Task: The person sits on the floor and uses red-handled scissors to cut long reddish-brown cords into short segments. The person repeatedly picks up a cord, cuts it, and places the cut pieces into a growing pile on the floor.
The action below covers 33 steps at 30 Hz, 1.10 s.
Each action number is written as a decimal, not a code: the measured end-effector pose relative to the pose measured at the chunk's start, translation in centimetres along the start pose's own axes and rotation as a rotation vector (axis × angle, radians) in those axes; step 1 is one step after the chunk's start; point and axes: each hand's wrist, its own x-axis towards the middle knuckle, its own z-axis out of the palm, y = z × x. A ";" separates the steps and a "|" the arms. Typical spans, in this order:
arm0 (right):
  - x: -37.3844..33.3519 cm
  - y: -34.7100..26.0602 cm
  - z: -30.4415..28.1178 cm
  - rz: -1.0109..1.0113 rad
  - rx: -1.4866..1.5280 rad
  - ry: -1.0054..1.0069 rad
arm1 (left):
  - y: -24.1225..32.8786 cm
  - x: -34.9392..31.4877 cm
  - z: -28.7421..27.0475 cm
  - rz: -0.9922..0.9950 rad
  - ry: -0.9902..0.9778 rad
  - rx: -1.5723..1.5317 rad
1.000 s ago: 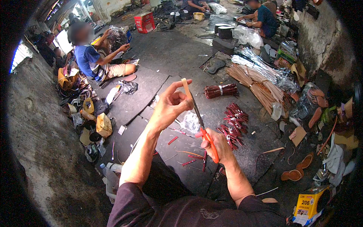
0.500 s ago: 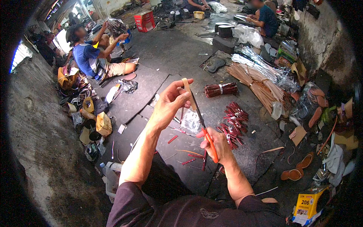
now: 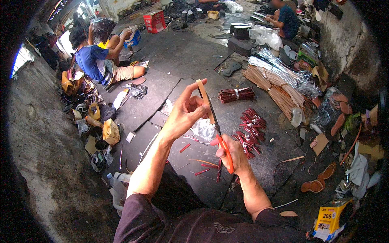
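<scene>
My left hand (image 3: 183, 115) is raised in front of me, pinching a tan flat strip (image 3: 202, 90) between its fingers. The strip's top end bends over at the index fingertip. Scissors with orange-red handles (image 3: 227, 156) are gripped in my right hand (image 3: 239, 157). Their dark blades point up and away, lying along the strip near the left fingertips. Whether the blades have cut into it I cannot tell. Below and beyond the hands, a loose pile of short dark-red strips (image 3: 251, 129) lies on the floor, with a tied dark-red bundle (image 3: 237, 95) farther off.
Long brown strips (image 3: 273, 89) and silvery strips (image 3: 271, 65) lie at the right. A sandal-shaped brown piece (image 3: 320, 180) and a yellow can (image 3: 330, 216) are nearer. One person (image 3: 95, 60) sits far left, another (image 3: 287, 20) far right. Scraps line the left wall (image 3: 36, 121).
My left fingers have shifted along the strip, with the index finger stretched farther up. The scissors have turned slightly more upright. The person at far left has turned their head and moved their arms.
</scene>
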 end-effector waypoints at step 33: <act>0.2 0.0 0.3 0.050 -0.072 -0.002 | -0.1 -0.2 0.0 0.022 0.005 0.015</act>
